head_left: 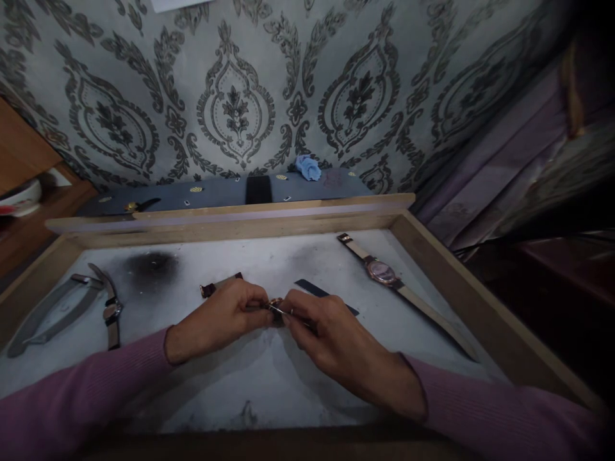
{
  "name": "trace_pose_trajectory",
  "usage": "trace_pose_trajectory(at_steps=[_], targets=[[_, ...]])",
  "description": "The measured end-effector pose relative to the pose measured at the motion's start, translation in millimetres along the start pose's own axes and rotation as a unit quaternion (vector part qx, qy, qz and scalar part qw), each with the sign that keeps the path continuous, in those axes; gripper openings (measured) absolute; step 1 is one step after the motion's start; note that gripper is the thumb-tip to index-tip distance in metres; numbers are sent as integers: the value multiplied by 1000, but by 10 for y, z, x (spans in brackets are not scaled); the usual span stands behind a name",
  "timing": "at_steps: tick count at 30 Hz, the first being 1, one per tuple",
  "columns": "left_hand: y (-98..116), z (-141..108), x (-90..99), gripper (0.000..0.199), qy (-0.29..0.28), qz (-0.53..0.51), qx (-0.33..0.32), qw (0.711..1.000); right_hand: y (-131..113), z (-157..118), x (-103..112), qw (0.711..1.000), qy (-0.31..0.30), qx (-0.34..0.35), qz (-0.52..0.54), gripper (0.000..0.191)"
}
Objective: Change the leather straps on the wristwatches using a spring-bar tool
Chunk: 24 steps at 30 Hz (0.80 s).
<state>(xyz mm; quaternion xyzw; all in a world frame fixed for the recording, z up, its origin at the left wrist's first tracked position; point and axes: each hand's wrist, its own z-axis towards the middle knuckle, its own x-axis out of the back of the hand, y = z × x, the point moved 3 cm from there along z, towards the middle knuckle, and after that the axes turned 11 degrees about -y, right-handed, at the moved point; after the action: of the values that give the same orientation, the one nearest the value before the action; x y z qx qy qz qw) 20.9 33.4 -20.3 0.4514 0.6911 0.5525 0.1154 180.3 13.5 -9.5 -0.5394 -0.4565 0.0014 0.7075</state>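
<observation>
At the middle of a white-bottomed wooden tray (225, 397), my left hand (225, 317) pinches a small gold-rimmed watch case (275, 303). My right hand (331, 330) is closed on a thin metal tool (277, 310), its tip at the case. Fingers hide most of the case and the tool's far end. A dark red strap piece (221, 283) lies just behind my left hand. Behind my right hand is a flat dark strip (317, 289), partly covered by the hand.
To the right lies a large watch (383, 272) with a long strap. At left are a smaller watch (111, 311) and a grey plier-like tool (57, 314). Raised wooden walls edge the tray. Behind it, a blue crumpled cloth (308, 168) rests on a dark patterned surface (216, 192).
</observation>
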Motion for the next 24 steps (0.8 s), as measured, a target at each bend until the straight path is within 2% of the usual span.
trace_pose_trajectory(at_steps=[24], targets=[[14, 4, -17, 17, -12, -14, 5, 1000, -7, -13, -1, 999, 6, 5, -35, 22]])
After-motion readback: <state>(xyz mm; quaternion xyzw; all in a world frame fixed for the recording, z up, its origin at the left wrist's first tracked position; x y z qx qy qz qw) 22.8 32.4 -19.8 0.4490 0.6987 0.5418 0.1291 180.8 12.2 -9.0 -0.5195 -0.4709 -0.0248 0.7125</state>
